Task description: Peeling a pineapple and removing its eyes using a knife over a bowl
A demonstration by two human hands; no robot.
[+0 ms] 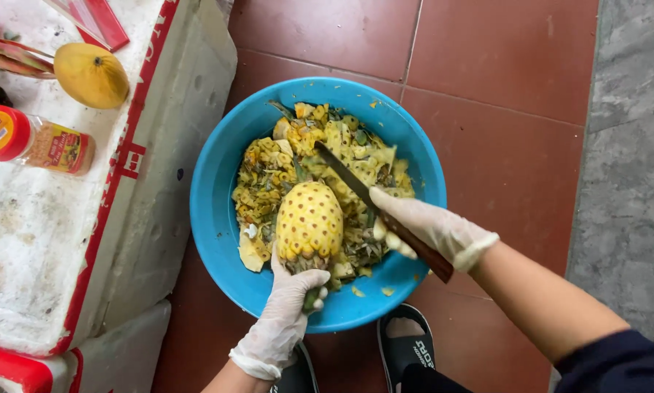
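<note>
Along the left of the frame stood a worn white foam box (43,240) with red trim, its lid pitted and stained, and a second foam piece showed at the lower left. On that lid, at the upper left, lay a smooth yellow mango (92,75), and just below it a small plastic bottle (36,142) with a red cap lay on its side, filled with reddish powder. The floor (502,131) was of dark red tiles with thin grout lines, giving way at the far right to a strip of mottled grey stone (625,160). In the centre sat a round blue plastic basin (212,211) on the tiles, heaped with yellow-green pineapple peelings (269,171) that crowded around the fruit. The left hand (287,309), in a thin whitish glove, came up from the lower middle and was closed around the stalk end of the peeled pineapple (309,222), which stood over the basin's middle, its yellow flesh dotted with brown eyes. To the right, the right hand (432,229), gloved alike, was wrapped tight around the dark wooden handle of a knife (352,182), whose long blade slanted up and left over the peelings just beside the pineapple's top. A dark sleeve showed at the lower right, and black sandals (407,346) stood below the basin.
</note>
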